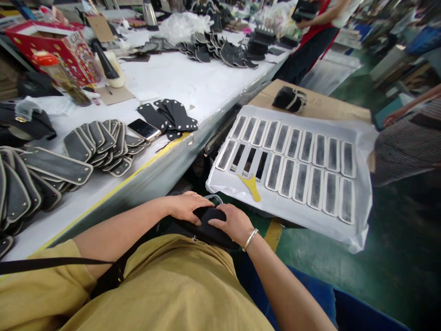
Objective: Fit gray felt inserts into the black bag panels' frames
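Close to my body, my left hand (186, 207) and my right hand (236, 223) both grip a dark, smooth black piece (208, 220). Its exact kind cannot be made out. The thumbs lie on top of it, pointing toward each other, while the far fingertips are partly hidden. A clear, curved strip (214, 197) shows just beyond the hands. Ahead on the right, dark strips with pale rims (292, 143) lie in two rows on a white-covered board (237, 184). A yellow Y-shaped tool (251, 186) rests there beside several dark slots.
The white table (165, 82) on the left carries stacked grey pieces (99, 140), black pieces (172, 115), a phone (144, 129), a red box (79, 53) and a jar (64, 78). A blue bin (310, 294) stands low right. People stand at far right and beyond the board.
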Available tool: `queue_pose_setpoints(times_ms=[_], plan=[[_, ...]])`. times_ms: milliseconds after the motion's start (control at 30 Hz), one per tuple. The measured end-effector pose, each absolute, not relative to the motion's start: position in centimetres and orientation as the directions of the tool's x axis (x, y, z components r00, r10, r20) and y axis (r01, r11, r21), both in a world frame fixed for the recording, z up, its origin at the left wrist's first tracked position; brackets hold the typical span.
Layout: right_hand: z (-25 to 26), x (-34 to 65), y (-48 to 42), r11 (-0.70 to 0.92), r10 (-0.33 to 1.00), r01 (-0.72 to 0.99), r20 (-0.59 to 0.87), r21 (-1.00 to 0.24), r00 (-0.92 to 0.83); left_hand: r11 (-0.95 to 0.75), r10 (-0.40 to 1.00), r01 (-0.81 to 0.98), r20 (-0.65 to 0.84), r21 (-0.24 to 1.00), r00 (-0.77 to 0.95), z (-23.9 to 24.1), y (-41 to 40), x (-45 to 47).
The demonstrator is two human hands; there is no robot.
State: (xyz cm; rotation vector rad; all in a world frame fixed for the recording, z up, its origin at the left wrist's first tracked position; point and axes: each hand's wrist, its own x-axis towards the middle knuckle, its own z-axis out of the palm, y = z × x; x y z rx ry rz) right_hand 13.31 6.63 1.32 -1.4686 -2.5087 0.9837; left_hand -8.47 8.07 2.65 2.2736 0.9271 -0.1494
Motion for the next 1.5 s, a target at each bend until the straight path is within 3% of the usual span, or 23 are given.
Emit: queue_pose_setpoints(times_ms=[133,233,367,467,667,767,867,933,1100,1500], plan=[[1.3,13.8,5.8,0.410,0.808,0.709,-0.132,-0.574,-0.575,-0.548,0.619,0.626,-0.235,0.555,0.750,2.2,7.4,-8.9],[1.7,14.4,4.2,0.512,0.785,0.693,-0.052,-0.507,-0.618,-0.590,0.651,0.605,-0.128,0.534,0.748,1.8,6.3,-9.1],[2.0,14.1,2.6,0.556,0.791,0.746,-0.043,-0.366,-0.610,-0.666,0.642,0.580,-0.037,0.469,0.766,1.0,5.3,-9.1],[1.9,13.2,2.4,0.536,0.810,0.772,-0.049,-0.342,-0.584,-0.693,0.641,0.572,0.013,0.438,0.767,0.5,5.3,-9.0],[2.0,12.8,2.8,0.507,0.819,0.763,-0.052,-0.400,-0.571,-0.701,0.647,0.574,0.039,0.424,0.761,0.4,5.2,-8.9],[2.4,14.6,3.4,0.457,0.792,0.699,-0.106,-0.550,-0.601,-0.698,0.649,0.581,0.026,0.419,0.761,0.8,5.0,-9.1],[2.4,17.3,3.8,0.205,0.829,0.612,-0.197,-0.764,-0.523,-0.708,0.646,0.585,0.029,0.396,0.763,0.8,4.6,-9.1],[1.9,18.8,3.6,0.048,0.868,0.575,-0.250,-0.817,-0.428,-0.743,0.628,0.568,0.073,0.355,0.775,0.5,4.2,-8.7],[0.1,19.5,2.6,-0.055,0.897,0.530,-0.275,-0.846,-0.345,-0.852,0.510,0.451,0.228,0.266,0.829,-1.0,2.8,-6.1],[0.3,19.1,2.7,-0.059,0.892,0.575,-0.302,-0.816,-0.337,-0.812,0.583,0.560,0.182,0.164,0.792,0.1,2.9,-8.0]])
